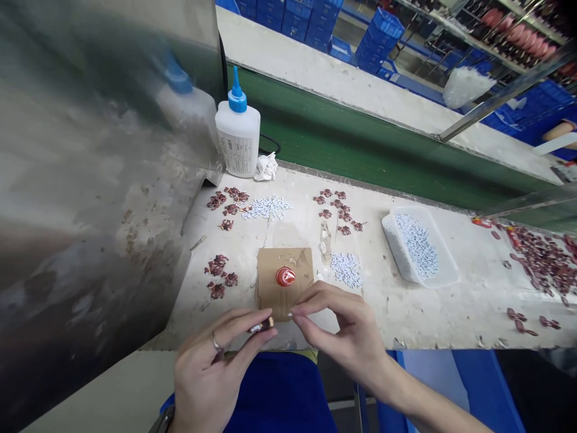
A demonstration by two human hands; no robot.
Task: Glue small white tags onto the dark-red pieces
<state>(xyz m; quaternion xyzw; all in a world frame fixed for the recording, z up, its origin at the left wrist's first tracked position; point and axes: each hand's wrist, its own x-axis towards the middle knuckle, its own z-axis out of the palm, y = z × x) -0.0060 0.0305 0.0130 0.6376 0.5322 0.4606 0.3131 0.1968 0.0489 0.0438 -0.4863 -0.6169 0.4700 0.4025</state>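
Note:
My left hand (220,355), with a ring on one finger, pinches a small dark brown figure piece (265,325) with white and tan parts between thumb and fingertips. Just to its right, my right hand (345,325) pinches a tiny white piece (291,314); its exact shape is too small to tell. The two hands are apart, over the near edge of a cardboard square (267,273). On the cardboard sits a round red cap or dish (285,276) with a glossy, wet-looking surface. Past my right hand lies a pile of small white-and-blue pieces (346,270).
A white bottle with a blue nozzle (238,141) stands at the back beside crumpled tissue (266,166). Small brown pieces (217,264) lie in clusters. On the right are a clear tub (446,273) of white-and-blue pieces and a reddish-brown heap (541,255). A metal panel (103,180) rises at left.

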